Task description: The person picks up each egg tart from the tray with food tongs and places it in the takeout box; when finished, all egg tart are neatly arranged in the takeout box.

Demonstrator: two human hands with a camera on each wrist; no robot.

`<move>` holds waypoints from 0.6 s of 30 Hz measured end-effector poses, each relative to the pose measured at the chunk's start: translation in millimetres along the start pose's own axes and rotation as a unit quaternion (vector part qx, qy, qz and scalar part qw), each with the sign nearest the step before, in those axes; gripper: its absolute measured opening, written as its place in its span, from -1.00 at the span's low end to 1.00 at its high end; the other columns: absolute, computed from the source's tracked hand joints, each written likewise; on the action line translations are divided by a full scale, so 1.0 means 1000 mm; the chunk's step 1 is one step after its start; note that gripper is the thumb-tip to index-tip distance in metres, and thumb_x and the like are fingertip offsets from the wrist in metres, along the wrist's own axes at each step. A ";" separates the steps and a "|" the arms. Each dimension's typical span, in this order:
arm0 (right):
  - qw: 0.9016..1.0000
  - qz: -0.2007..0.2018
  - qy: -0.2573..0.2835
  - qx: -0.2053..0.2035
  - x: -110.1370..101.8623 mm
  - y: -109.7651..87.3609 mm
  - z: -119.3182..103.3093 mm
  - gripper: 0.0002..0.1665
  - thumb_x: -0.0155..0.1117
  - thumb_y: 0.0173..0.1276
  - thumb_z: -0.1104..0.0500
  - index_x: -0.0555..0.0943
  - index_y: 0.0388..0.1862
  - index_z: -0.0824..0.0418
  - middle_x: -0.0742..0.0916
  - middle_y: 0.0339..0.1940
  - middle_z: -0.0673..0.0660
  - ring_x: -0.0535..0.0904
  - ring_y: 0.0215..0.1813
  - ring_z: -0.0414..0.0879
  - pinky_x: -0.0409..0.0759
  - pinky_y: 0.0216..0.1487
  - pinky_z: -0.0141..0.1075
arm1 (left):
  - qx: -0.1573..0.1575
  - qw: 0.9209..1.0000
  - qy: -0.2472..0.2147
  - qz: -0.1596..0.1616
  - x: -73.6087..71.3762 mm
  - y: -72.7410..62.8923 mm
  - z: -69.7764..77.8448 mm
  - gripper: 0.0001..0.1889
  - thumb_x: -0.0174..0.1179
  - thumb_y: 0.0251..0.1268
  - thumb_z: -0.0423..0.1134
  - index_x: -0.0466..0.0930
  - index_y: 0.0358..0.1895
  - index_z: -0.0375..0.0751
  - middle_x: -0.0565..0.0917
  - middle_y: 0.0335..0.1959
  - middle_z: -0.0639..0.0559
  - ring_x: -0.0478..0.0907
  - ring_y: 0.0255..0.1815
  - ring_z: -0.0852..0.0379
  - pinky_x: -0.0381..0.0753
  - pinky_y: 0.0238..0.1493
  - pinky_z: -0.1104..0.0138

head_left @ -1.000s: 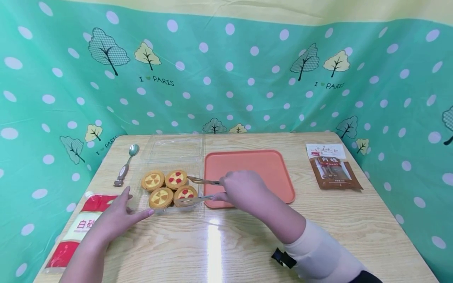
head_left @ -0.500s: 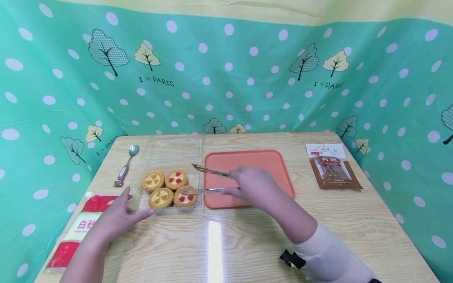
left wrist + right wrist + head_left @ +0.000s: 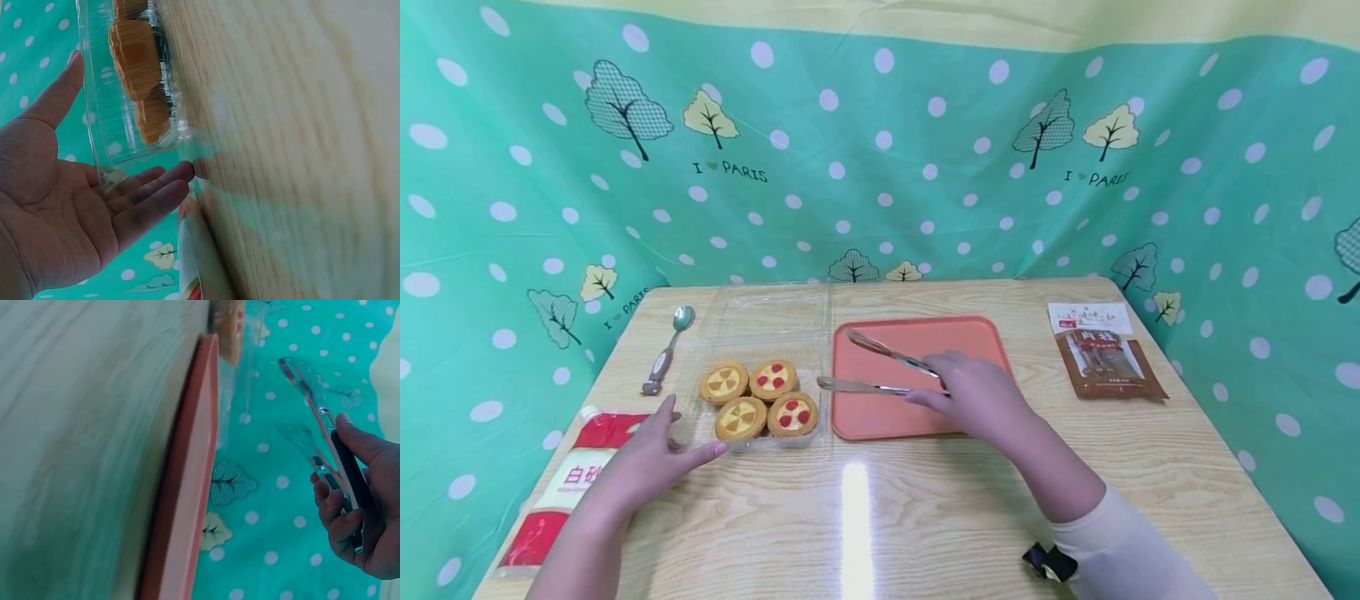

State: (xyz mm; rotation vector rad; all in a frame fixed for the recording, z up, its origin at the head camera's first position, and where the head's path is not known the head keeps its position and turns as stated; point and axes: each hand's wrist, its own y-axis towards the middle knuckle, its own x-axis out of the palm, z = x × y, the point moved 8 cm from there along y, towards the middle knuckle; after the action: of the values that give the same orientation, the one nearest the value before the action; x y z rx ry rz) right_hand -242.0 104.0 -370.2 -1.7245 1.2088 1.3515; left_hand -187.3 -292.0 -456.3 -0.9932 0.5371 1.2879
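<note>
My right hand [image 3: 981, 396] grips metal tongs [image 3: 347, 462] by their dark-sided handles, thumb on one arm and fingers curled round the other. The tongs' arms stand apart above the pink tray [image 3: 880, 425], with nothing between their tips. Left of the tray lies an unlidded clear plastic box [image 3: 808, 354] holding several round tarts [image 3: 723, 382]. Some tarts carry red dots, others a yellow wedge pattern. My left hand [image 3: 62, 206] spreads its thumb and fingers around the box's near left corner, the fingers relaxed. Whether they press the plastic cannot be told.
A red and white bag [image 3: 576, 479] lies under my left forearm. Behind it rests a spoon [image 3: 667, 354] with a grey handle. At the right is a brown packet [image 3: 1108, 367] with a white label. A dotted green curtain [image 3: 880, 192] borders the table.
My right hand has moved right with the tongs, away from the tarts and up over the tray. The tongs' tips have come off the red-dotted tarts. My left hand stays put.
</note>
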 end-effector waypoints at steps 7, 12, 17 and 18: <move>0.999 0.007 0.006 0.036 0.000 -0.009 0.036 -0.32 0.22 0.27 -0.38 0.60 0.12 0.08 0.58 -0.41 -0.03 0.40 -0.51 -0.14 0.35 -0.54 -0.31 | -0.007 1.000 -0.001 -0.009 0.001 0.001 -0.002 0.39 0.15 0.03 0.53 -0.51 0.54 -0.35 0.08 0.49 -0.50 0.23 0.34 -0.54 0.24 0.22 -0.39; 0.998 0.021 -0.009 0.063 -0.001 -0.013 0.067 -0.34 0.19 0.32 -0.35 0.59 0.12 0.12 0.59 -0.44 0.04 0.43 -0.52 -0.08 0.39 -0.53 -0.24 | -0.005 1.000 0.001 -0.004 0.001 0.001 -0.002 0.39 0.14 0.03 0.53 -0.51 0.54 -0.36 0.07 0.49 -0.51 0.22 0.34 -0.56 0.22 0.22 -0.40; 0.995 0.012 -0.021 0.101 -0.002 -0.021 0.104 -0.20 0.06 0.38 -0.40 0.53 0.25 0.21 0.71 -0.08 0.21 0.63 -0.22 0.09 0.60 -0.25 0.01 | -0.005 1.000 0.003 -0.005 0.001 0.002 -0.003 0.39 0.14 0.02 0.53 -0.51 0.54 -0.35 0.08 0.49 -0.49 0.24 0.34 -0.54 0.26 0.20 -0.39; 0.994 0.009 -0.023 0.107 -0.003 -0.022 0.111 -0.17 0.03 0.38 -0.42 0.52 0.25 0.23 0.71 -0.05 0.23 0.64 -0.21 0.10 0.61 -0.25 0.03 | -0.006 1.000 0.003 -0.007 0.002 0.002 -0.004 0.39 0.14 0.02 0.53 -0.51 0.54 -0.35 0.08 0.49 -0.49 0.25 0.33 -0.53 0.27 0.20 -0.39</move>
State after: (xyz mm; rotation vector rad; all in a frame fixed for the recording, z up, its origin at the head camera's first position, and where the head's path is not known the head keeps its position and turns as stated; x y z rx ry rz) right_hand -264.2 211.0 -399.5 -1.5290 1.2965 1.2171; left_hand -188.1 -294.5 -460.1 -1.0094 0.5258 1.2788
